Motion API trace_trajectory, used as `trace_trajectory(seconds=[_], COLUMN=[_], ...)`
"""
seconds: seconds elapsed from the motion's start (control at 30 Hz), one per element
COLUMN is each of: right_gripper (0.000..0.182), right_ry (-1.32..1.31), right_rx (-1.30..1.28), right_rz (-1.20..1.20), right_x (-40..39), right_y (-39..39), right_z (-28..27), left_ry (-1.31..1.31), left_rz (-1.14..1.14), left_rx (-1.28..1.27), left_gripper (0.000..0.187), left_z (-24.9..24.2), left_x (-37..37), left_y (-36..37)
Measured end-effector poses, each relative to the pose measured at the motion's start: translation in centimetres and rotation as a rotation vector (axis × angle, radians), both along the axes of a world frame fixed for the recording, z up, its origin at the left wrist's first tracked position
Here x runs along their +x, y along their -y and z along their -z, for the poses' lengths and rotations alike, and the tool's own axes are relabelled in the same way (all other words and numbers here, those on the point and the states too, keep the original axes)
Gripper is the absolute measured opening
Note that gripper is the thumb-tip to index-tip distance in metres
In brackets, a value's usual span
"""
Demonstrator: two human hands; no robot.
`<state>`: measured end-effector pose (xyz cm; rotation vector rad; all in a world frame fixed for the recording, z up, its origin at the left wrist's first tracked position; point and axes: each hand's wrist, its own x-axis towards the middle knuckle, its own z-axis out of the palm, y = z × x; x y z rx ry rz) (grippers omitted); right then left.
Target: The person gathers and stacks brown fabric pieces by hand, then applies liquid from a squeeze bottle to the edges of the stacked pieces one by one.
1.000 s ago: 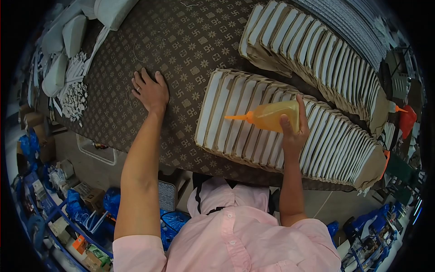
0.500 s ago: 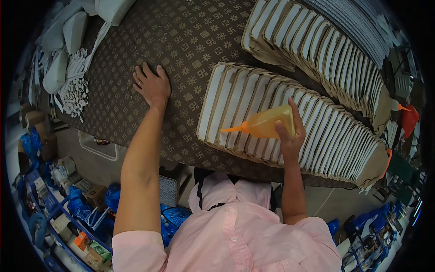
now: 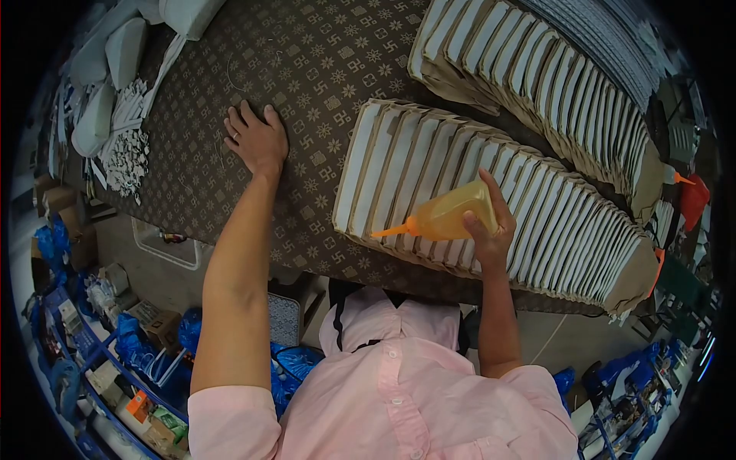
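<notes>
My right hand [image 3: 493,230] is wrapped round a glue bottle [image 3: 452,211] of yellowish liquid, tilted so that its orange nozzle points left and slightly down. The nozzle tip overlaps the near left edge of a long fanned row of brown paper pieces with white strips [image 3: 368,169]. My left hand [image 3: 259,139] lies flat on the dark patterned tablecloth [image 3: 322,61], fingers spread, a ring on one finger. It holds nothing and is left of the fanned row.
A second fanned paper row [image 3: 529,69] lies farther back at right. A red bottle [image 3: 692,203] with an orange nozzle stands beyond the rows. Pale padded pieces [image 3: 126,54] and a bundle of white strips [image 3: 126,165] are at the left. Blue-framed shelves [image 3: 100,345] stand below left.
My right hand has tipped the glue bottle further, its nozzle tip moving down toward the row's near edge. My left hand stays almost in place on the tablecloth.
</notes>
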<state>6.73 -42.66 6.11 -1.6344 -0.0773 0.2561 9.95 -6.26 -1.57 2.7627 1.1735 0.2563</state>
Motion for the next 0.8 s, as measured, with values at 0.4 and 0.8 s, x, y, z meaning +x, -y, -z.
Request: trace_trajectory(seconds=[0.4, 0.8], right_gripper=[0.06, 0.051], right_ry=[0.077, -0.207], right_rx=[0.039, 0.738], right_rz=[-0.039, 0.555], right_x=[-0.5, 2.9], right_y=[-0.1, 1.2], right_z=[-0.4, -0.8], left_ry=[-0.018, -0.023], left_rz=[-0.008, 0.013], left_rx=[-0.002, -0.023], left_gripper=[0.057, 0.056], left_z=[-0.1, -0.5], left_x=[0.1, 0.3], left_y=[0.0, 0.3])
